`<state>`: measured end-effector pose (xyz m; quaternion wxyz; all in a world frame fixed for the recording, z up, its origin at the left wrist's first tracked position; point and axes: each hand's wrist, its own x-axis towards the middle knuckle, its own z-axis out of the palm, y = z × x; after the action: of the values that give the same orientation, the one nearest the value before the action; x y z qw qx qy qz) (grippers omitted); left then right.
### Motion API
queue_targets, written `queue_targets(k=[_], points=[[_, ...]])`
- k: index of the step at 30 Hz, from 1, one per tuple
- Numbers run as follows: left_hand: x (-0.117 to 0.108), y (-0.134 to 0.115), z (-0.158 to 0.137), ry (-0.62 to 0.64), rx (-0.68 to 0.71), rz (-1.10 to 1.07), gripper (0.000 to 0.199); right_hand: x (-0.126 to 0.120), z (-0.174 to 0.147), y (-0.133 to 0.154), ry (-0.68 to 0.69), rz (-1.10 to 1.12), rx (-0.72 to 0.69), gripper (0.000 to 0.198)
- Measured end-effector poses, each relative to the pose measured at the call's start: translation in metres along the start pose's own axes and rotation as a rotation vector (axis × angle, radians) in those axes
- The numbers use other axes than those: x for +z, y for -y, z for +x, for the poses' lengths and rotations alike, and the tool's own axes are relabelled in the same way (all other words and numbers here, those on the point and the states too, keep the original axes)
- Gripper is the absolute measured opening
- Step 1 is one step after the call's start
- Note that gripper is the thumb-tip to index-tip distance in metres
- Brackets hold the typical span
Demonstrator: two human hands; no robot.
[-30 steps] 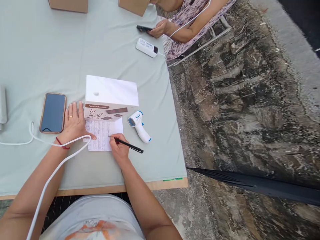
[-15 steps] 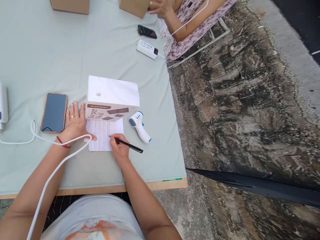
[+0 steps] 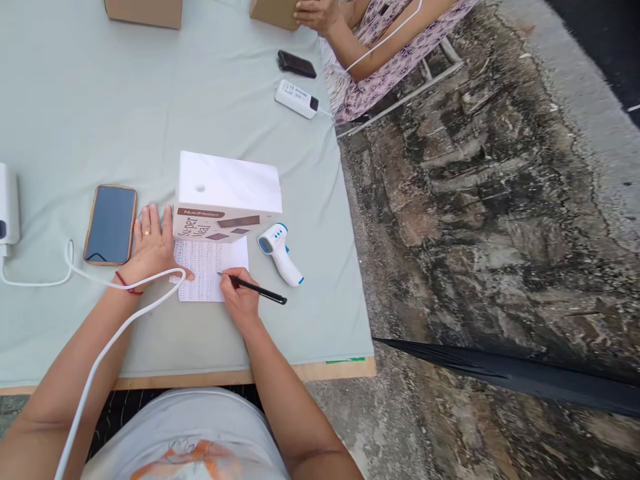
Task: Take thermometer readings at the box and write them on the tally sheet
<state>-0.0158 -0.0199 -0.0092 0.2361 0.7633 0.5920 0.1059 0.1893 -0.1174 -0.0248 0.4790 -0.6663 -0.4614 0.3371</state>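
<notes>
My right hand (image 3: 241,300) is closed around a black pen (image 3: 260,289), its tip at a sheet of paper (image 3: 200,273) covered in small handwriting. Flat on the table, my left hand (image 3: 153,247) has its fingers stretched out and its thumb at the paper's left edge. A white box (image 3: 230,183) printed "NutriMotion Super Meal" stands over the paper's upper part and hides it. Left of that hand lies a smartphone (image 3: 111,224) in a brown case. A white and blue infrared thermometer (image 3: 281,255) rests right of the box.
A white cable (image 3: 103,360) loops across my left wrist to a white power bank (image 3: 7,207) at the left. Towards the back lie another power bank (image 3: 296,99) and a black device (image 3: 297,64). Another person's hand (image 3: 317,15) touches a cardboard box (image 3: 274,12); another carton (image 3: 144,12) stands further left.
The view has shifted slightly. At the back, the other person's cardboard box has turned and moved a little with the hand on it. My hands look much the same.
</notes>
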Motion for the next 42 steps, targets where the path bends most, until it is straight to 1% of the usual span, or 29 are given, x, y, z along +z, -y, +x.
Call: queue_targets(k=[9, 16, 21, 26, 42], points=[[-0.002, -0.003, 0.000, 0.005, -0.026, 0.023, 0.173, 0.002, 0.001, 0.002, -0.022, -0.004, 0.003, 0.017], [-0.001, -0.002, 0.002, -0.008, -0.017, 0.007, 0.171, -0.006, 0.001, 0.004, 0.063, -0.077, -0.026, 0.018], [-0.007, -0.008, 0.002, 0.052, -0.059, 0.050, 0.172, -0.007, 0.002, 0.000, 0.059, -0.107, -0.080, 0.019], [-0.014, -0.016, -0.001, 0.105, -0.083, 0.107, 0.169, -0.005, 0.002, -0.002, 0.043, -0.115, -0.079, 0.019], [-0.017, -0.020, -0.001, 0.130, -0.100, 0.123, 0.170, -0.005, 0.003, -0.008, 0.047, -0.091, -0.078, 0.018]])
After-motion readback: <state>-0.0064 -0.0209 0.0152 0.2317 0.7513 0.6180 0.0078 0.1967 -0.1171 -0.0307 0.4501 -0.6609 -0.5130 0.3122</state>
